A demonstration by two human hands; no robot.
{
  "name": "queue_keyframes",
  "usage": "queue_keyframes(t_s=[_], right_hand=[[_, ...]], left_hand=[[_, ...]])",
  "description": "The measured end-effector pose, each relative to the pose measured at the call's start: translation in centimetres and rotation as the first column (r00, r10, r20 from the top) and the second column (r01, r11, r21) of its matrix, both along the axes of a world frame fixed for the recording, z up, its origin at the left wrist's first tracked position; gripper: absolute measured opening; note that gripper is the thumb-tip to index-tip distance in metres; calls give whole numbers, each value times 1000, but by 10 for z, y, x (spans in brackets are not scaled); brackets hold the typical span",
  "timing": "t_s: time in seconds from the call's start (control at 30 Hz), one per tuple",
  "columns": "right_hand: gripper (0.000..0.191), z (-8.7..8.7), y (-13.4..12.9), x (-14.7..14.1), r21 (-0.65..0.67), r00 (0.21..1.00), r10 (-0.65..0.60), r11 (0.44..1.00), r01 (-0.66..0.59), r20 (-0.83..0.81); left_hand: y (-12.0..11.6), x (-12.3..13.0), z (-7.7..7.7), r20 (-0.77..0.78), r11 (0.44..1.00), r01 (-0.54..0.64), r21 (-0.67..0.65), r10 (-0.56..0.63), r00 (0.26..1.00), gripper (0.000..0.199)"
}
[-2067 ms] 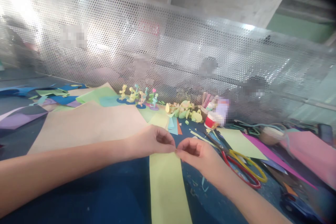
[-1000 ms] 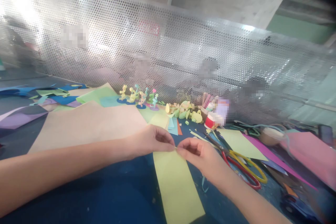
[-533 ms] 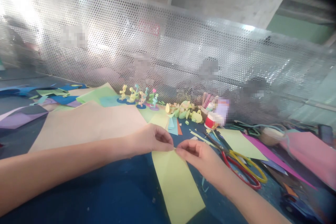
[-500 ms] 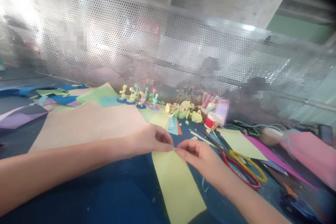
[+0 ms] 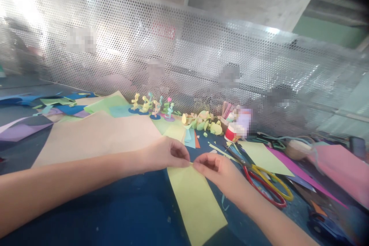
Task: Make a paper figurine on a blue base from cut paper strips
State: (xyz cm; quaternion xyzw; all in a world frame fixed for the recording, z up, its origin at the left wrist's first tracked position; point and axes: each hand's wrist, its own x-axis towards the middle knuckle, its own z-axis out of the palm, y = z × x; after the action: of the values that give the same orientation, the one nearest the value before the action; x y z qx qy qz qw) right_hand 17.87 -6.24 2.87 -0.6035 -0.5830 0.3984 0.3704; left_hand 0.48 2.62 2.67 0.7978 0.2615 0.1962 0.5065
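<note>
A rectangular strip of pale yellow paper hangs or lies towards me over the dark blue table. At the strip's far edge, the thumb and fingers of my left hand are pinched together. Close beside it, my right hand pinches the same edge, with a small gap between the two hands. Whether that edge is folded or rolled is hidden by my fingertips. Scissors with one red and one yellow handle loop lie just right of my right hand.
A large beige sheet lies at left, coloured paper scraps behind it. Small paper figures stand near the perforated metal screen. Yellow paper pieces, a red-and-white container and pink paper are towards the right.
The near end of the yellow paper has shifted very slightly. Both hands keep their pinch in nearly the same place.
</note>
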Motion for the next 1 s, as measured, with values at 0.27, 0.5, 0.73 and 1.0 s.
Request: queue_keyframes(t_s=[0.27, 0.5, 0.73, 1.0], right_hand=[[18, 0, 0, 0, -4, 1000, 7, 1000, -7, -17], [21, -5, -1, 2, -38, 995, 8, 999, -12, -99], [18, -2, 1, 2, -5, 997, -23, 1000, 22, -79], [22, 1, 1, 3, 4, 996, -34, 999, 35, -79]], left_hand=[[3, -1, -1, -39, 998, -8, -57, 5, 999, 22], [2, -1, -1, -19, 1000, 7, 1, -7, 1000, 18], [0, 0, -3, 33, 983, 12, 186, -19, 999, 14], [4, 0, -4, 25, 976, -7, 216, 1, 1000, 18]])
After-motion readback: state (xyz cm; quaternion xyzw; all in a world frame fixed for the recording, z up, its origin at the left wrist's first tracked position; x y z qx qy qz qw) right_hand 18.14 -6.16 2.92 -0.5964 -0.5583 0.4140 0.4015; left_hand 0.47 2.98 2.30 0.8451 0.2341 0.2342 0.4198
